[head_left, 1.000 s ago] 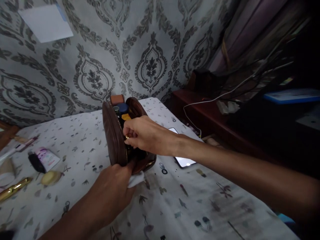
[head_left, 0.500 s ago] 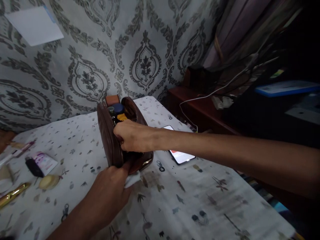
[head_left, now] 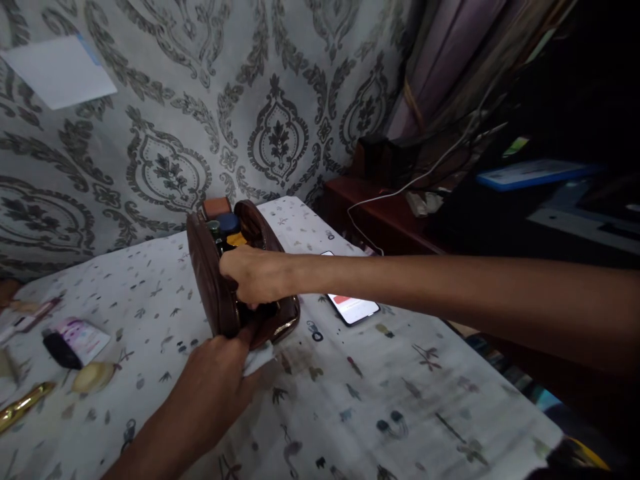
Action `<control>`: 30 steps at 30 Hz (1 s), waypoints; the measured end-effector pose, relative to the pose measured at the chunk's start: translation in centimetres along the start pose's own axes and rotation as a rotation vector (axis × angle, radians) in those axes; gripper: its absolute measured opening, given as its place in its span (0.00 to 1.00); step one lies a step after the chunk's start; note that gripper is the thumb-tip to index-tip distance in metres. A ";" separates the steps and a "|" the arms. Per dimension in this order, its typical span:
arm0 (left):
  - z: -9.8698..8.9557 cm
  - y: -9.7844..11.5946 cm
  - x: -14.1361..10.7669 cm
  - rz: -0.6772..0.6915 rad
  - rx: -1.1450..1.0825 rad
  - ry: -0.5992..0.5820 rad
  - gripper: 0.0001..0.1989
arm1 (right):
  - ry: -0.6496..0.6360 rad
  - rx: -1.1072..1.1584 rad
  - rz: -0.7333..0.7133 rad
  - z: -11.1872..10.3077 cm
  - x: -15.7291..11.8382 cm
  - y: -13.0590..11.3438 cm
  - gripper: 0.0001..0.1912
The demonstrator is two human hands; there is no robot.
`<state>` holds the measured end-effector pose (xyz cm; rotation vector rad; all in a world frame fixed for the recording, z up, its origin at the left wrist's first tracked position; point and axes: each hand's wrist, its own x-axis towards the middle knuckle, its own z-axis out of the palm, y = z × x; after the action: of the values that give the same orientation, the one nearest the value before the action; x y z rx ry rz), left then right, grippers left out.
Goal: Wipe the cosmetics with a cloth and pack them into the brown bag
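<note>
A brown zippered toiletry bag (head_left: 203, 277) stands open on the patterned sheet. My left hand (head_left: 220, 373) grips its near end, and a white cloth or tissue (head_left: 259, 359) shows between thumb and fingers. Inside the bag's mouth is my right hand (head_left: 255, 273), fingers curled down; whatever they hold is hidden. Behind that hand, a dark bottle with a greenish cap (head_left: 214, 229), a blue round lid (head_left: 229, 223) and something yellow (head_left: 237, 239) fill the far part of the bag. A brown box-like item (head_left: 217, 207) shows at its far end.
A lit phone (head_left: 356, 310) lies right of the bag, partly under my right forearm. To the left are a gold tube (head_left: 25, 405), a round beige item (head_left: 93, 377), a black item (head_left: 62, 349) and a pink-white packet (head_left: 84, 339). A white cable (head_left: 385, 197) hangs at the right.
The view has shifted slightly, so everything sits a little further left. My right hand stays in the bag, its fingers slightly shifted; my left hand keeps its grip on the near end.
</note>
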<state>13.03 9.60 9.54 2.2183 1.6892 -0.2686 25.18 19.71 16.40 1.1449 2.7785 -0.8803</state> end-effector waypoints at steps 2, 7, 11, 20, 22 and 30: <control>0.0 0.0 0.0 -0.007 0.007 -0.002 0.21 | -0.037 -0.057 0.012 -0.2 -0.3 0.1 0.08; 0.2 0.0 0.0 0.004 0.016 0.043 0.26 | -0.026 -0.142 -0.048 -1.1 -2.7 -0.6 0.13; 0.1 0.3 0.0 -0.046 0.042 0.035 0.27 | 0.102 -0.117 -0.167 0.0 -4.1 0.3 0.09; -0.3 0.5 -0.4 -0.027 0.026 0.047 0.29 | 0.239 -0.028 -0.122 3.1 -7.2 1.5 0.13; -0.3 0.4 -0.7 -0.010 0.014 0.070 0.29 | 0.212 -0.035 -0.094 3.4 -7.7 1.4 0.13; 1.8 -1.6 -3.8 0.048 -0.015 0.161 0.42 | 0.115 -0.097 -0.091 5.0 -8.1 1.9 0.18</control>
<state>10.55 5.88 9.02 2.3203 1.7087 -0.0663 31.43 13.07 13.00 1.0954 2.9502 -0.6972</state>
